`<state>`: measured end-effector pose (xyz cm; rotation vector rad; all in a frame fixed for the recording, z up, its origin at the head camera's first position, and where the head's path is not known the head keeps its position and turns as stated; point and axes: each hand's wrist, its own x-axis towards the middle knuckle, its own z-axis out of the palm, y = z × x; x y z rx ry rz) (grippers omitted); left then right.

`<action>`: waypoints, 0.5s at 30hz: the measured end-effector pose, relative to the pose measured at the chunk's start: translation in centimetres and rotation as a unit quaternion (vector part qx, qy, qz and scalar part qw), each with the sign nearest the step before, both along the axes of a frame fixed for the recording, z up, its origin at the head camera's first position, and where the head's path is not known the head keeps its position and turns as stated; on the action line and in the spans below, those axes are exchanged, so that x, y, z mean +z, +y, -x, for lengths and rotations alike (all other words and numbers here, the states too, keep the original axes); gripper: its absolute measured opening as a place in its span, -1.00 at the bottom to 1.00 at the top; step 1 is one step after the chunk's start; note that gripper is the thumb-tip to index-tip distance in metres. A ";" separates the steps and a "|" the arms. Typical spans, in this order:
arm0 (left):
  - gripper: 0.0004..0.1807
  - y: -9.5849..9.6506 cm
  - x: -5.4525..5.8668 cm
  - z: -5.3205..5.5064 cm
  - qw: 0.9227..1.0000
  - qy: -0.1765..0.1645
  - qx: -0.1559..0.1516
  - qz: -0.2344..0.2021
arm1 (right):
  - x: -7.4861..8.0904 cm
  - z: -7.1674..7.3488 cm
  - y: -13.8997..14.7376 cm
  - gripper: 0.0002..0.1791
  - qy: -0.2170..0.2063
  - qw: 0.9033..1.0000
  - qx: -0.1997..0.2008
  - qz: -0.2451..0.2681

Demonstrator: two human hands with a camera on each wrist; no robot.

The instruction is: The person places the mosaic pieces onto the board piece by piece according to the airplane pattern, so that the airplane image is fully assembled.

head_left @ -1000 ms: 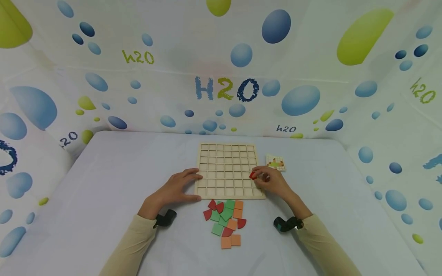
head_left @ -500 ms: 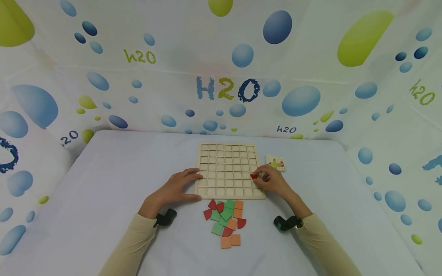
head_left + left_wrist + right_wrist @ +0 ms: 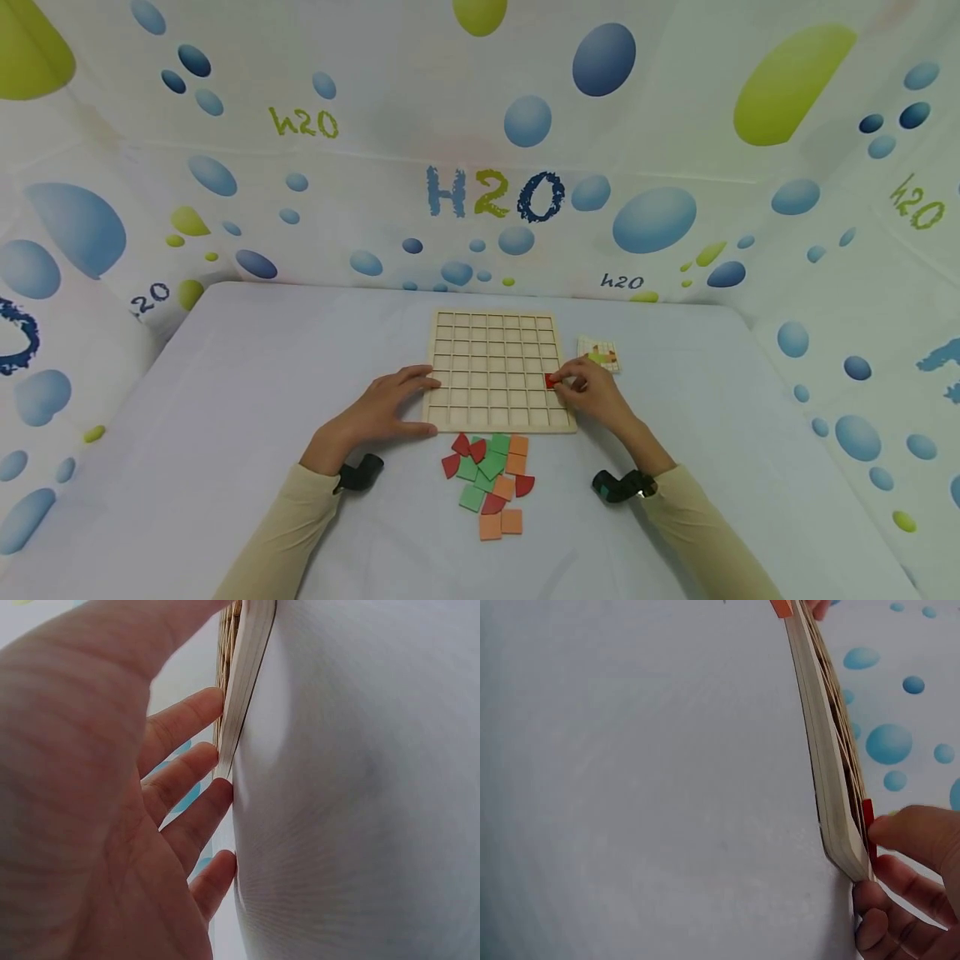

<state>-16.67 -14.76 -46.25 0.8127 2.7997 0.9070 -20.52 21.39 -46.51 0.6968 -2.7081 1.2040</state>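
A wooden grid board (image 3: pixel 489 358) lies on the white tabletop. My left hand (image 3: pixel 378 408) rests against its left edge with fingers spread; in the left wrist view its fingertips (image 3: pixel 214 754) touch the board's side. At the right-hand column of cells, my right hand (image 3: pixel 592 392) has thumb and finger on a small red tile (image 3: pixel 550 381). The right wrist view has this red tile (image 3: pixel 869 825) edge-on, a little above the board's rim, with the thumb (image 3: pixel 907 829) against it. Other fingers of that hand are bent beside the board's corner.
In front of the board lies a loose group of green square tiles (image 3: pixel 472 497), orange square tiles (image 3: pixel 491 527) and red quarter-circle tiles (image 3: pixel 525 485). A small pattern card (image 3: pixel 603 350) lies right of the board, partly behind the right hand. A printed cloth backdrop stands behind the table.
The right hand has shifted the red tile slightly and turned it flatter over a cell in the right-hand column. My left hand stays in place, and the loose tiles have not moved.
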 end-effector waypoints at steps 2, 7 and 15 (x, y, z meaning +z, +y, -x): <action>-0.29 0.0 -0.1 0.0 1.000 0.001 0.001 0.001 | 0.0 0.0 -0.1 -0.90 0.005 1.000 -0.004 0.001; -0.28 -0.1 -0.2 0.2 1.000 -0.002 0.005 0.001 | 0.0 0.1 -0.3 -0.91 0.008 1.000 -0.018 -0.006; -0.28 0.0 -0.2 0.3 1.000 -0.001 0.001 0.001 | -0.1 0.1 -0.3 -0.90 -0.003 1.000 -0.026 -0.002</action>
